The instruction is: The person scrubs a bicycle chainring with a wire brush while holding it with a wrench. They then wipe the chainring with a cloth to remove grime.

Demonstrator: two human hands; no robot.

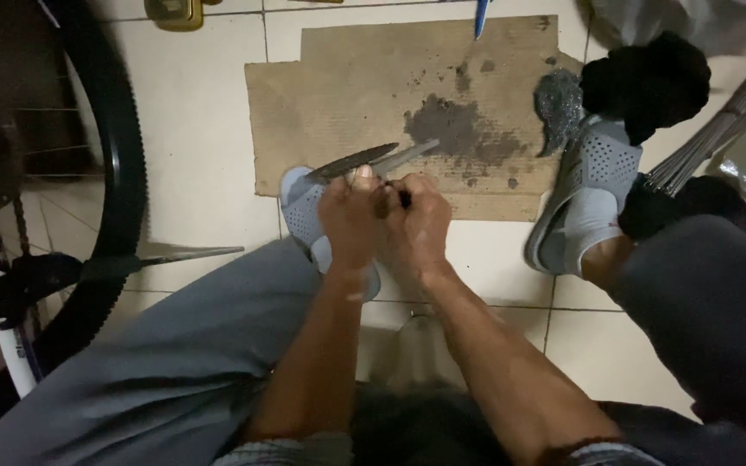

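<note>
The left hand [349,217] and the right hand [418,223] are pressed close together, low over the floor [192,129]. Both are curled tight around a pair of metal pliers [371,160]. The long grey jaws of the pliers stick out past the fingers and point up and to the right. They hang over the near edge of a flat piece of cardboard [338,95] that lies on the floor tiles. The cardboard has a dark stain [455,128] near its middle. Under the hands is a foot in a grey sandal [304,211]. Another grey sandal [584,194] sits by the right edge of the cardboard. A black bike tyre [118,155] stands at the left. A bunch of thin metal spokes [718,129] lies at the right.
</note>
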